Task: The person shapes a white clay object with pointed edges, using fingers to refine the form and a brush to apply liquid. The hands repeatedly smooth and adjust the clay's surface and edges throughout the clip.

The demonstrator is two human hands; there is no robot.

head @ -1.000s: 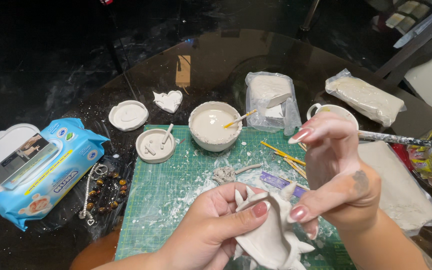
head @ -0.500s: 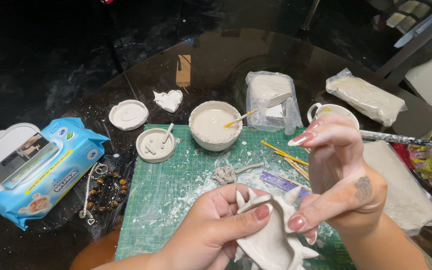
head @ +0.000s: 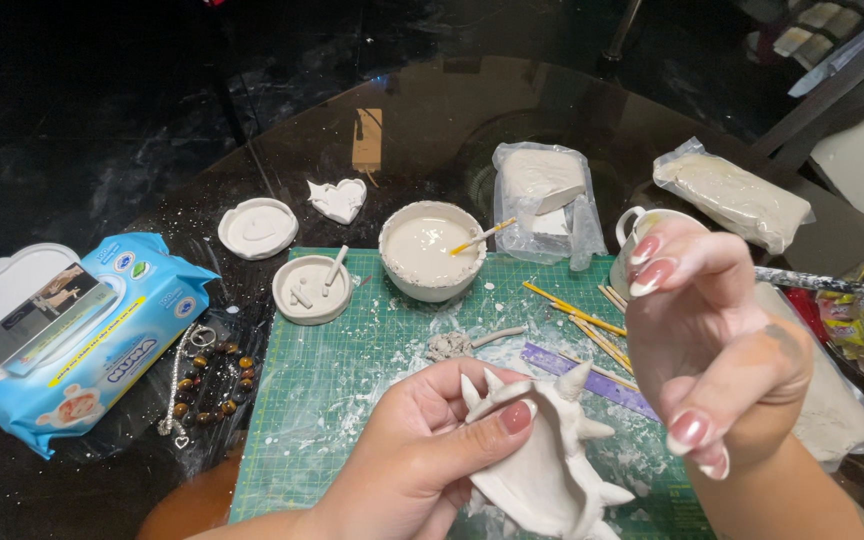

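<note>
Fingers: my left hand (head: 422,450) grips the spiky white clay shell (head: 542,455); my right hand (head: 722,360) hovers loosely open, empty.
Shell: near edge of green cutting mat (head: 352,390).
Far: slip bowl (head: 432,250).

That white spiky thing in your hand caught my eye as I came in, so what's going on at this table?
A person is shaping a white clay piece with pointed spikes, held in the left hand over a green cutting mat. The right hand is raised just above it, fingers bent and holding nothing. A bowl of white slip, wrapped clay blocks, wooden sticks and a blue wipes pack lie around.
</note>
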